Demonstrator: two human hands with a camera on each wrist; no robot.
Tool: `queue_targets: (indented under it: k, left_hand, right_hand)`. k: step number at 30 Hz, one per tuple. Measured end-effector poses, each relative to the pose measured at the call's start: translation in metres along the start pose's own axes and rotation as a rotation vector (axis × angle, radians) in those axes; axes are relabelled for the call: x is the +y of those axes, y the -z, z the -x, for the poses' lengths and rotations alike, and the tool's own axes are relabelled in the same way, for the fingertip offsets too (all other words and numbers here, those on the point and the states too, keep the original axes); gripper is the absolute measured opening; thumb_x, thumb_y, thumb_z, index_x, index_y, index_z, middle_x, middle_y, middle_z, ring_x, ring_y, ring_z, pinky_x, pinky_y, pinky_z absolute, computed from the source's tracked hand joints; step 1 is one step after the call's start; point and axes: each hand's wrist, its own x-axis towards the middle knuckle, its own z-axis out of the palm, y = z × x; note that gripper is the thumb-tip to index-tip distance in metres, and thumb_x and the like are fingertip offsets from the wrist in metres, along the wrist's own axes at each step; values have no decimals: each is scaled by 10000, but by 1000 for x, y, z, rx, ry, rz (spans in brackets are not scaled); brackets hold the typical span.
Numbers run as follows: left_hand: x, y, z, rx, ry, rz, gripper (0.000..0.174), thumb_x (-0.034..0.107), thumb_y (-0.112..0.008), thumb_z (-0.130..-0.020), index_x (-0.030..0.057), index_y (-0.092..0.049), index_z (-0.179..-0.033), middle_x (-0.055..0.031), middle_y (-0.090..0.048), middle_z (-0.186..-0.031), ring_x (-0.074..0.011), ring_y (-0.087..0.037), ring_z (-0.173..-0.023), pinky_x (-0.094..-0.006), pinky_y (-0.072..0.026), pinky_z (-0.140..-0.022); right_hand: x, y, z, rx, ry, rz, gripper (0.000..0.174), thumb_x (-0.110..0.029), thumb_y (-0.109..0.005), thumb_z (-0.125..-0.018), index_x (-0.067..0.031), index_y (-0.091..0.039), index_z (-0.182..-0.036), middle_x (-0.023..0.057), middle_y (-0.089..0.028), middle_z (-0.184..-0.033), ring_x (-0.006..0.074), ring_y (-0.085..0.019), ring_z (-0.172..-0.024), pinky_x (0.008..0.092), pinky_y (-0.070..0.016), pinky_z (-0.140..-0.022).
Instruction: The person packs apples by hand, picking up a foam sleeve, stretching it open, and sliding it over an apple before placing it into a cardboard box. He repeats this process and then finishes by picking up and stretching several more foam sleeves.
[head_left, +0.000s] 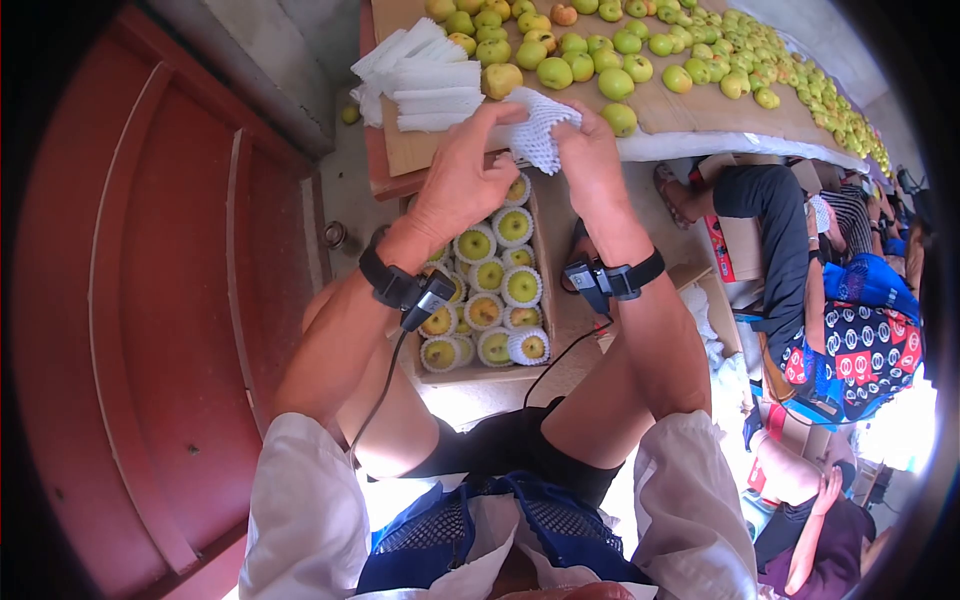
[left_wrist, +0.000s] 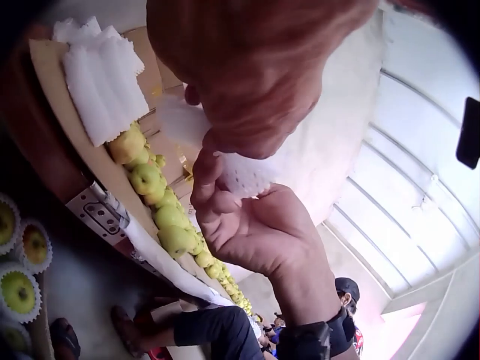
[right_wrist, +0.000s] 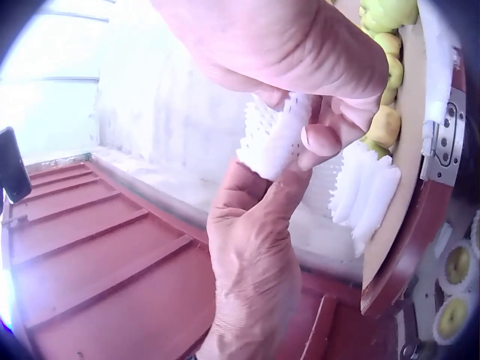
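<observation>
Holding white foam net (head_left: 541, 128) in 2 hands, green apples (head_left: 555, 72) on table (head_left: 655, 110) beyond

The left hand (left_wrist: 259, 75) spans the top of the view, its fingertips at a white foam net (left_wrist: 247, 174). Below, the right hand (left_wrist: 259, 225) grips the net, a black strap (left_wrist: 341, 328) round its wrist. To the left, a pile of foam nets (left_wrist: 103, 82) lies on cardboard (left_wrist: 58, 101) beside yellow-green apples (left_wrist: 171, 217). Apples in foam (left_wrist: 18, 291) sit at the lower left; a metal plate (left_wrist: 97, 212) is on the table's edge.
</observation>
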Motion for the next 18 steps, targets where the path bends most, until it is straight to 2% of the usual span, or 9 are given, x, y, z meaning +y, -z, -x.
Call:
queue_targets:
  k: [2,5,8,11,14,17,18]
  left_hand:
    - [3,-2,-2,-37,157,345,504,57,-632,-945,49,-490,-1428,-110,-582,-1377,-199,-548,-1272,-349,-481,-1031]
    - [-1,-4,-6,-40,175,377,513,134,-643,-980,32,-458,-1448,-121,-573,-1387,-183,-532,-1285,-330,-479,-1025]
    - [-4,-6,-8,3,191,381,467,133,-627,-1000,26,-485,-1432,-119,-590,-1358,-174,-550,-1259,-321,-489,-1007]
    - [-6,-8,-11,87,252,541,392,120,-618,-1010,18,-550,-1382,-99,-638,-1279,-157,-589,-1198,-297,-497,-982]
    - [1,-8,-8,174,408,595,317,126,-600,-1023,10,-610,-1318,-87,-673,-1215,-145,-623,-1128,-279,-508,-957]
    - [-3,-7,-8,202,505,715,271,146,-582,-1037,10,-642,-1264,-67,-691,-1162,-144,-640,-1073,-285,-525,-923]
    - [-8,-8,-8,190,498,762,272,167,-581,-1041,15,-644,-1258,-61,-690,-1160,-147,-639,-1069,-296,-522,-923]
  right_hand:
    - [4,0,-3,-20,115,195,274,-65,-610,-947,47,-644,-1194,136,-703,-1048,200,-672,-885,323,-547,-777]
    - [10,-8,-1,47,263,380,281,-90,-657,-930,43,-653,-1177,166,-707,-1070,239,-688,-898,356,-547,-809]
    - [6,-13,7,73,411,516,296,-92,-671,-912,27,-653,-1182,187,-705,-1064,300,-693,-901,388,-542,-821]
    - [10,-16,12,85,475,675,305,-118,-697,-934,15,-654,-1205,120,-703,-1019,192,-672,-861,332,-540,-776]
    - [7,-22,20,74,343,532,274,-96,-677,-901,-8,-666,-1160,191,-697,-1035,346,-677,-877,409,-533,-807]
    - [15,-18,14,15,403,557,272,-121,-680,-916,-5,-666,-1161,173,-700,-1024,296,-673,-833,401,-532,-787]
    - [18,-18,12,3,367,495,265,-133,-680,-927,2,-666,-1155,158,-703,-1017,273,-667,-816,383,-530,-771]
